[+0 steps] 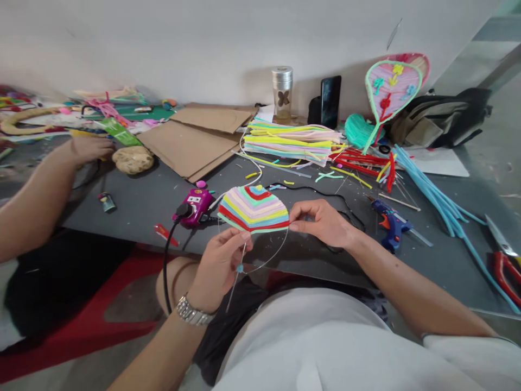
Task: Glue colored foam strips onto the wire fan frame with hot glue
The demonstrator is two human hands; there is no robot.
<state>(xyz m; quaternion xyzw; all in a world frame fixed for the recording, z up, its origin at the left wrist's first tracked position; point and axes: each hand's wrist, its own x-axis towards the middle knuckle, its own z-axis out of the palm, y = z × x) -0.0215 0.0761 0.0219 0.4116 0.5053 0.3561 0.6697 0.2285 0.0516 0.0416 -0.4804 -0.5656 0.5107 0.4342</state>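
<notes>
A striped fan of pipe cleaners (254,209), in bands of red, yellow, blue, white and green, is held between my hands above the table's front edge. Its bands bend to a point at the bottom middle, and a thin wire loop (280,247) hangs below. My left hand (223,258) pinches the fan at that lower point, where a thin wire stem with a small blue bit runs down past the fingers. At the fan's right corner, my right hand (319,221) pinches the edge between thumb and fingertips.
Close by are a magenta power socket (196,207), a blue glue gun (391,222) and cords. Behind lie bundled pipe cleaners (291,141), cardboard (195,141), a bottle (283,92) and a phone (330,101). Scissors (504,244) rest at right. A co-worker's hand (91,149) is at left.
</notes>
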